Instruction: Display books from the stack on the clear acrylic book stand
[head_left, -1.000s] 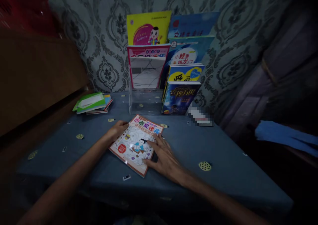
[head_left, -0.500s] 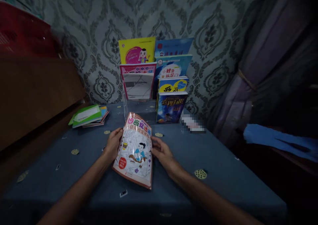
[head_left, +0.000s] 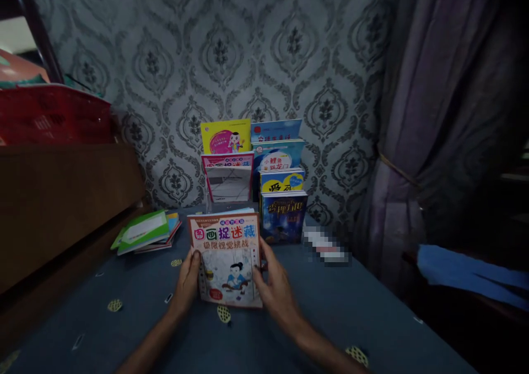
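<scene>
Both hands, left hand and right hand, grip the side edges of a puzzle book, holding it upright above the blue surface just in front of the clear display rack (its tiers hold six picture books, covers forward). Half a second ago the book was tilted and lower; now it faces the camera squarely. A loose book stack lies left, under patterned wallpaper and beside a purple curtain.
</scene>
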